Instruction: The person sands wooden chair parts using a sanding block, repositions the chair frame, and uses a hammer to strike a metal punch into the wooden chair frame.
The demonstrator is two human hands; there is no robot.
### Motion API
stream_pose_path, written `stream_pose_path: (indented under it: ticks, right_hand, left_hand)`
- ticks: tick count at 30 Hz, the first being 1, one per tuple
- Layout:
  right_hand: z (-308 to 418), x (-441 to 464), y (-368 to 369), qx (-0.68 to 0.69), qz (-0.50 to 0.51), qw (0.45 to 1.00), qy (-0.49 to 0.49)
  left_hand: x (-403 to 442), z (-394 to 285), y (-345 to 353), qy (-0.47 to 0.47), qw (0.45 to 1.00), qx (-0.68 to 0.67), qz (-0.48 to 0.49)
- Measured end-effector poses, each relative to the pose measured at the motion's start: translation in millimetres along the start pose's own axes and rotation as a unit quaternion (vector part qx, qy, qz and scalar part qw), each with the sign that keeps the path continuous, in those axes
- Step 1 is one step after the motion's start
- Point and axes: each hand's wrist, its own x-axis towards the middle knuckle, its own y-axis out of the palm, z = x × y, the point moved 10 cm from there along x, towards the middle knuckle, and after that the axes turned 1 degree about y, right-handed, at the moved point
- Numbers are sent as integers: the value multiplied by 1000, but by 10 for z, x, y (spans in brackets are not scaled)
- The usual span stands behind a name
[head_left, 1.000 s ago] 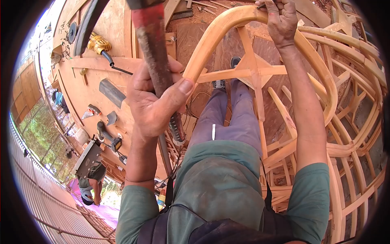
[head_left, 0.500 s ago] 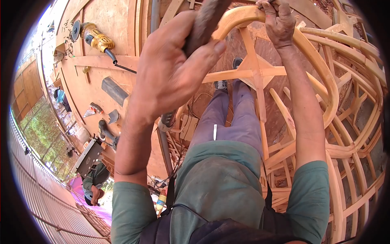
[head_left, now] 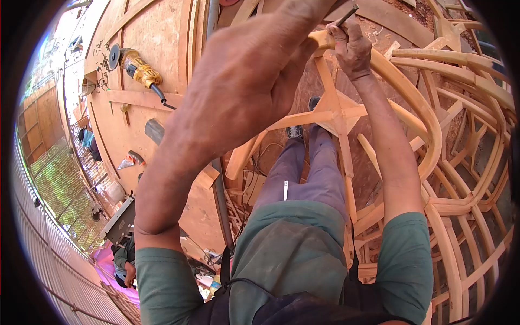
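Note:
My left hand [head_left: 244, 76] is large and close to the camera at the upper middle, its fingers curled round a dark tool handle [head_left: 335, 7] that is mostly hidden. The tool's head is out of view. At the top, right of centre, my right hand [head_left: 353, 51] pinches a short dark rod [head_left: 347, 16] with its thumb and fingers. That hand rests against a thick curved wooden piece [head_left: 417, 103]. Below it, crossed wooden bars [head_left: 338, 116] meet at a flat plate above my feet.
A yellow angle grinder [head_left: 140, 70] lies on a plywood surface [head_left: 157, 32] at the upper left. Curved wooden frames [head_left: 466, 203] fill the right side. Another person's arm [head_left: 130, 273] shows at the lower left, below a dark metal machine [head_left: 120, 222].
My left hand has risen toward the camera and to the right, taking the tool with it. My right hand has shifted slightly left and down, still pinching the rod. The view has shifted a little.

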Motion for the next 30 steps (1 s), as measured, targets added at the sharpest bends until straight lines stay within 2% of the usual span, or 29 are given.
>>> stream_pose_path:
  ticks: [1,5,6,7,8,10,11,12,14,16,19,23,25,26,28,29,30]
  right_hand:
    - [0,-20,6,-14,7,1000,7]
    - [24,-14,-21,-48,11,999,6]
    - [30,-3,-37,-64,17,998,10]
    - [69,8,-31,-79,23,996,15]
    - [51,24,-21,-37,30,998,49]
    - [60,29,-34,36,25,993,106]
    - [21,33,-32,71,21,989,132]
    - [-25,47,-45,68,13,991,111]
    - [-119,58,-61,155,-14,975,157]
    - [-211,27,-28,228,-25,954,191]
    - [-238,24,-17,229,-20,953,197]
    - [-234,6,31,244,-8,953,182]
    - [-208,8,30,221,5,958,180]
    - [-205,6,30,218,6,957,190]
    - [-200,-2,39,213,10,955,208]
    - [-188,-2,40,205,11,957,203]
    - [-182,1,41,197,12,960,198]
  left_hand:
    - [21,-68,-50,46,998,14,-29]
    - [71,21,61,-129,983,-8,129]
    - [24,133,122,-142,978,5,155]
    - [-17,160,122,-133,980,11,147]
    - [-54,191,121,-125,982,18,139]
    - [-151,125,30,-61,997,14,51]
    - [-197,138,-14,-67,998,3,20]
    - [-246,152,-57,-73,997,-10,-11]
    - [-400,231,-121,-143,988,-41,-38]
    - [-557,316,-163,-169,983,-48,-57]
    - [-559,309,-197,-371,908,-170,-91]
    - [-682,373,-148,-375,901,-190,-108]
    - [-682,360,-142,-324,925,-163,-112]
    - [-704,375,-100,-268,949,-128,-108]
    - [-720,374,-60,-267,949,-135,-98]
    - [-617,315,-82,-322,926,-177,-92]
    - [-605,315,-55,-330,923,-183,-80]
